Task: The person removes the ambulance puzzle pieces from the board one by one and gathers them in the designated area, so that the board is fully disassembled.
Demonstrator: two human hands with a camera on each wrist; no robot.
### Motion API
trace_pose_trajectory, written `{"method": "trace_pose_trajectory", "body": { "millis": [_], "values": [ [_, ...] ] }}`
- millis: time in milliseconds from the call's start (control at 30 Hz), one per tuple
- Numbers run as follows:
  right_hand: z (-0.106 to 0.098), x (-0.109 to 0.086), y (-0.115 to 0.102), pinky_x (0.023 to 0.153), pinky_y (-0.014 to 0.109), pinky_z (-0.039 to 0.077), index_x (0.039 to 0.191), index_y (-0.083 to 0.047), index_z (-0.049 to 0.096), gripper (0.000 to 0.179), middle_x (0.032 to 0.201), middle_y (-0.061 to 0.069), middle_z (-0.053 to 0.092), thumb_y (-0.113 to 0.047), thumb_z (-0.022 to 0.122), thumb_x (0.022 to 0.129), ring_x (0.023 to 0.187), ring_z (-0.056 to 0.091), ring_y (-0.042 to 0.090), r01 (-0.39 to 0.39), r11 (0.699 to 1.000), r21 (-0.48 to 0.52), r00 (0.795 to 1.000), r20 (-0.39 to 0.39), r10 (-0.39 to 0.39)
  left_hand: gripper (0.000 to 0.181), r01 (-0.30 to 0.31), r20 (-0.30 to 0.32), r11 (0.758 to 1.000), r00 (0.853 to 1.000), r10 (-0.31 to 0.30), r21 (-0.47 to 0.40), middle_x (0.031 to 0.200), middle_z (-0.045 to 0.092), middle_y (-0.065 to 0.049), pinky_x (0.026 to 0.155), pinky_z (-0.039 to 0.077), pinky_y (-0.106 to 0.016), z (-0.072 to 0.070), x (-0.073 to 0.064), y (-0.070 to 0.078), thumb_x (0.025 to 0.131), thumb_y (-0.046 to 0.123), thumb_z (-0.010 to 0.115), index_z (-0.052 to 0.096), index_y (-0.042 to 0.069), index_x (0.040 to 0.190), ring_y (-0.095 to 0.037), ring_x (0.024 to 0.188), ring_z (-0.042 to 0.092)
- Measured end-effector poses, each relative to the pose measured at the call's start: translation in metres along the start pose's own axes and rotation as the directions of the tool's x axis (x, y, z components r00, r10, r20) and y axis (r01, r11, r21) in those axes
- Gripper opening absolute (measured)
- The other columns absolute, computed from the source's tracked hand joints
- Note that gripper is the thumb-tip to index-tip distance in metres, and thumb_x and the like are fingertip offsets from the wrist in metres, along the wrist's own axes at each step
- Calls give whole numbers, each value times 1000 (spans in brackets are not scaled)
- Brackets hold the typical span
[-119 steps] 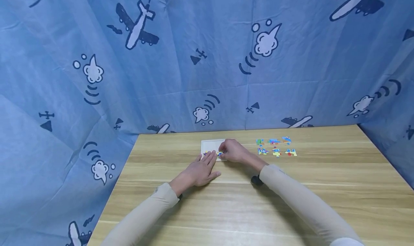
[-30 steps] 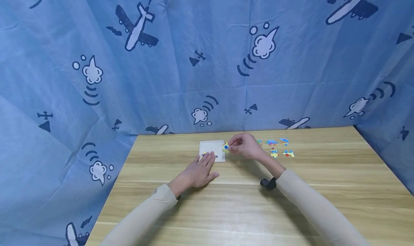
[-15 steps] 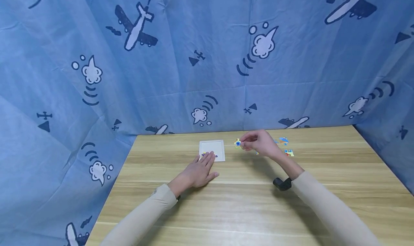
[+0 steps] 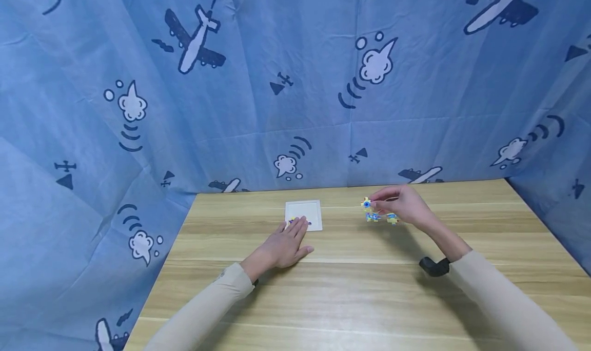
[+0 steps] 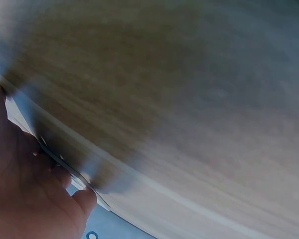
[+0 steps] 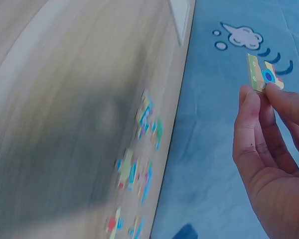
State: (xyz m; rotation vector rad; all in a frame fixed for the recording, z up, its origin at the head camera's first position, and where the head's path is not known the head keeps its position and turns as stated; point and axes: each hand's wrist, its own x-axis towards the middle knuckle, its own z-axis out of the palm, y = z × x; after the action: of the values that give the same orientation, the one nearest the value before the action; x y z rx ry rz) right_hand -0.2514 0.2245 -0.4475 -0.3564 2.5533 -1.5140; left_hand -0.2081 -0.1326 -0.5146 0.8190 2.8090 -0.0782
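My right hand (image 4: 406,207) pinches a yellow jigsaw piece (image 4: 366,202) with a blue round mark between thumb and fingers. In the right wrist view that jigsaw piece (image 6: 261,73) is held up off the table, over the loose pieces' side. My left hand (image 4: 285,246) rests with straight fingers on the near edge of a square white puzzle tray (image 4: 310,208). Small coloured parts of a puzzle piece (image 4: 292,220) show in the tray beside those fingers; the rest is covered. The left wrist view shows the left hand (image 5: 30,184) at the tray's edge, dark and blurred.
Several loose jigsaw pieces (image 6: 127,172) lie in two rows on the wooden table (image 4: 295,299); in the head view the right hand hides some. A blue curtain (image 4: 258,110) with airplane prints hangs behind the table's far edge.
The right hand has lifted the yellow jigsaw piece away from the tray and carried it right, over the loose pieces. The left hand stays on the tray.
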Motion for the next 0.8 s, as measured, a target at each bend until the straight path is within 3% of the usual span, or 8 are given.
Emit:
{"method": "trace_pose_trajectory", "body": {
  "millis": [67, 233, 300, 500, 800],
  "values": [
    [-7, -3, 4, 67, 30, 64, 121, 2, 76, 28, 113, 22, 79, -15, 75, 98, 86, 80, 18, -14, 1000, -25, 1000, -6, 14, 78, -2, 0, 1000, 1000, 2, -3, 179, 11, -8, 135, 21, -50, 1, 0, 0, 112, 58, 28, 14, 8, 170, -24, 167, 13],
    [-24, -14, 17, 61, 30, 59, 123, -1, 75, 33, 106, 15, 81, -22, 75, 98, 85, 80, 17, -63, 996, -66, 998, -12, 63, 78, -4, 3, 1000, 1000, 4, -7, 179, 10, -8, 135, 20, -50, 0, 0, 0, 112, 58, 27, 13, 8, 170, -25, 167, 13],
    [-31, -19, 23, 70, 34, 63, 125, 0, 74, 36, 106, 16, 81, -24, 75, 99, 85, 80, 19, -77, 994, -72, 997, -20, 76, 78, -6, 2, 1000, 1000, 6, -5, 179, 10, -8, 135, 20, -50, -1, 0, 0, 112, 58, 27, 13, 8, 170, -25, 167, 13],
    [-49, -33, 43, 78, 36, 66, 129, 6, 70, 42, 105, 15, 82, -23, 75, 99, 84, 79, 13, -86, 995, -51, 995, -51, 83, 78, -7, 4, 1000, 1000, 7, 1, 179, 9, -8, 135, 21, -49, -1, 0, 0, 112, 58, 25, 12, 8, 170, -24, 167, 13],
    [-59, -49, 68, 75, 33, 67, 128, 12, 68, 44, 96, 10, 82, -19, 75, 99, 81, 77, 11, -128, 991, -24, 990, -59, 127, 77, -8, -1, 1000, 1000, 8, 1, 179, 11, -9, 135, 21, -49, -1, -1, -1, 112, 58, 27, 15, 8, 170, -26, 167, 14]
  ]
}}
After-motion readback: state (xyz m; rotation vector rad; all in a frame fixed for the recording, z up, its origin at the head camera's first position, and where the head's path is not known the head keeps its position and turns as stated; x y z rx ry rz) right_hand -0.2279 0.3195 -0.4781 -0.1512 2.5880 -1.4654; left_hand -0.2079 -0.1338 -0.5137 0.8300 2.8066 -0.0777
